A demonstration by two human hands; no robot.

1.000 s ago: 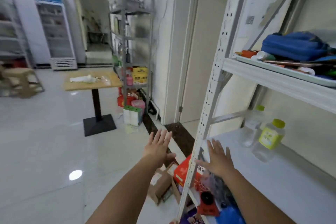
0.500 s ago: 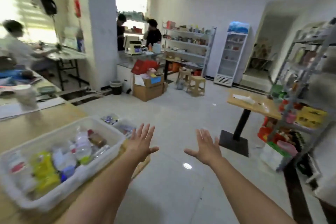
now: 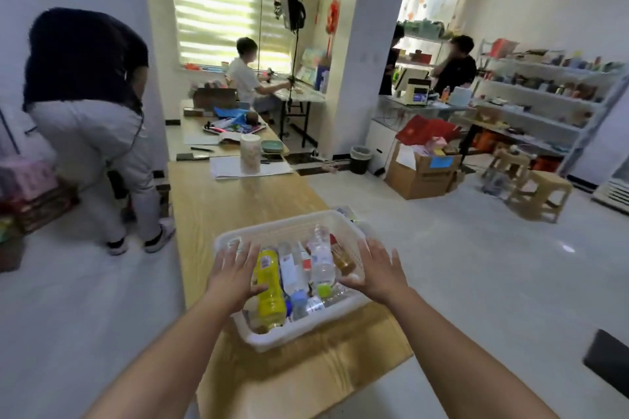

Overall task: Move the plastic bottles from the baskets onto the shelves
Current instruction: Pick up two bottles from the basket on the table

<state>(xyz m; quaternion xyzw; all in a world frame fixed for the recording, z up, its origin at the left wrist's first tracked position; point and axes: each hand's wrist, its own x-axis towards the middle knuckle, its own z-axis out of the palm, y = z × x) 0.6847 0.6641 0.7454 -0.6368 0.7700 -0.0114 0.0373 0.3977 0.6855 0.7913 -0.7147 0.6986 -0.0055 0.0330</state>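
I see left hand (image 3: 235,274) and right hand (image 3: 378,270) over the basket (image 3: 282,224), fingers spread, gripping nothing. Yellow bottle (image 3: 270,287) sits at left hand's 3 o'clock.

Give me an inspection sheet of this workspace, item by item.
Surface: wooden table, white basket on its near end.
Job's things: white basket holds plastic bottles lying down, among them a yellow bottle and a clear bottle.
Clutter: jar and papers at the far end.
Hands: left hand and right hand open above the basket, gripping nothing.
Cables: nothing seen on the table.
Surroundings: person bending at left; cardboard box and stools on the floor at right.
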